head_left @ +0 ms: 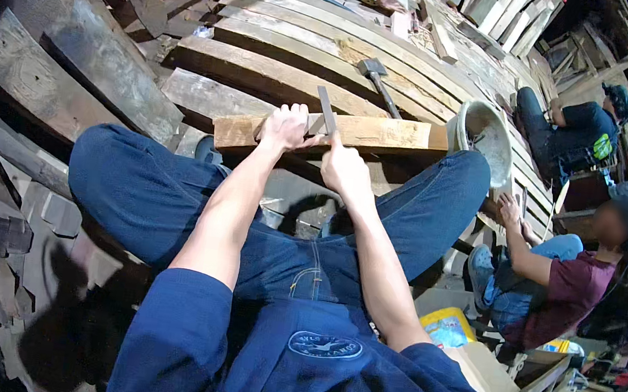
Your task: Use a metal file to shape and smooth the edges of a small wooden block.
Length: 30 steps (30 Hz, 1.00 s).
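Note:
My left hand point(286, 127) is closed round a small pale wooden piece point(314, 123) and rests over a squared timber block point(389, 134). The fingers partly cover the piece. My right hand point(346, 171) grips the lower end of a flat grey metal file point(326, 107), which tilts up and leans beside the wooden piece. Whether it has a handle is hidden in my fist. Both hands are close together above the block, between my bent knees. A hammer-like tool point(372, 67) with a dark head and handle lies just beyond the block.
A pale bucket point(503, 153) stands at the block's right end, by my right knee. Long planks point(271, 42) spread ahead, with thick boards point(96, 44) at left. One person point(560, 288) sits close at right, another point(575, 139) farther back. Someone's hand point(391, 5) shows at the top.

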Each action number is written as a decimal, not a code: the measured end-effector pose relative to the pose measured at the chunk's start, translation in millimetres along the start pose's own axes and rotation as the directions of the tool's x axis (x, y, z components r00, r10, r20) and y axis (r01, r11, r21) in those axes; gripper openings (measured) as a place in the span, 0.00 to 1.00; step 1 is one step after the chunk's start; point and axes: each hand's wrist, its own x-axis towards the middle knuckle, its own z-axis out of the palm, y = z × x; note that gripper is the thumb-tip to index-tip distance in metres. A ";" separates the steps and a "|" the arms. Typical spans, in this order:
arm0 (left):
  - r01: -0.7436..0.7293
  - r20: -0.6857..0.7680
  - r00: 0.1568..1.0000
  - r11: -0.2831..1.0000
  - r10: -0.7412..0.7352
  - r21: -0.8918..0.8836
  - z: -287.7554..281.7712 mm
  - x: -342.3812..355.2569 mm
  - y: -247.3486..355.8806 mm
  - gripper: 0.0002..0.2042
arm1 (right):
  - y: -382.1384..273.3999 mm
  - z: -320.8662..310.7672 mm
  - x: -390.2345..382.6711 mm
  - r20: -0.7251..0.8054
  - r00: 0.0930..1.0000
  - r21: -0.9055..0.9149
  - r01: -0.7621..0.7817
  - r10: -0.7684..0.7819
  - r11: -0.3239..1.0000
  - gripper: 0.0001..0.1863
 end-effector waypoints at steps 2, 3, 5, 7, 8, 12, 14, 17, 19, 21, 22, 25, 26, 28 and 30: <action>0.022 0.002 1.000 1.000 -0.022 -0.009 2.0 -6.7 -8.2 0.34 | -12.8 -22.6 -31.1 0.141 0.989 0.015 -0.049 0.047 0.999 0.31; 0.007 -0.011 1.000 1.000 -0.007 0.006 0.8 -8.2 -9.7 0.35 | -15.8 -28.4 -52.2 0.097 0.995 -0.077 -0.001 0.009 0.997 0.32; -0.040 -0.063 0.997 0.999 0.039 -0.008 3.5 -8.2 -12.0 0.38 | -15.6 -32.1 -67.2 0.127 0.991 -0.046 -0.028 0.034 0.999 0.33; -0.041 -0.063 0.997 0.999 0.041 0.006 4.9 -3.5 -11.4 0.37 | -17.4 -30.5 -62.1 0.121 0.992 -0.057 -0.035 0.042 0.998 0.33; -0.042 -0.063 0.997 0.999 0.043 0.022 5.2 -2.4 -11.2 0.37 | -16.5 -22.4 -47.3 0.090 0.995 -0.045 -0.032 0.036 0.998 0.32; -0.058 -0.104 0.993 0.998 0.059 0.013 1.7 3.8 -1.8 0.37 | -3.7 5.8 2.5 0.011 0.997 0.038 -0.071 0.071 0.997 0.29; -0.085 -0.085 0.993 0.996 0.088 0.041 3.4 0.9 -5.1 0.37 | -1.0 4.3 -13.9 0.036 0.997 0.038 -0.075 0.074 0.996 0.29; -0.018 0.021 1.000 0.999 0.017 0.038 1.3 -5.9 -9.8 0.37 | -16.2 -15.6 -64.8 0.052 0.999 -0.104 -0.005 0.010 0.995 0.32; -0.021 0.002 1.000 1.000 0.021 0.005 0.3 -4.5 -9.0 0.36 | -19.5 -19.0 -73.9 0.080 0.997 -0.102 -0.007 0.015 0.995 0.34; -0.017 0.006 1.000 1.000 0.017 0.010 1.1 -2.9 -5.5 0.35 | -14.8 -10.0 -53.8 0.076 0.997 -0.091 -0.009 0.016 0.996 0.34; -0.017 0.022 1.000 0.999 0.016 0.031 -4.3 -2.6 -5.4 0.35 | -14.4 -2.6 -39.1 0.071 0.997 -0.070 -0.001 0.006 0.998 0.33; -0.057 -0.057 0.997 0.998 0.058 0.019 4.7 5.0 -1.0 0.35 | -2.5 12.1 -1.2 -0.079 0.997 -0.022 -0.023 0.021 0.999 0.28; -0.056 -0.088 0.995 0.998 0.057 0.015 6.2 5.7 -0.4 0.36 | 1.7 14.2 2.4 -0.090 0.996 -0.006 -0.022 0.022 1.000 0.27; -0.023 -0.016 1.000 0.998 0.024 0.062 5.6 -0.4 -5.1 0.36 | -6.4 0.0 -17.0 0.029 0.998 -0.024 -0.055 0.056 0.998 0.28; -0.021 0.015 1.000 0.999 0.020 0.031 -1.5 -4.5 -5.3 0.34 | -11.9 -11.6 -54.3 0.020 0.998 -0.089 -0.050 0.052 0.995 0.30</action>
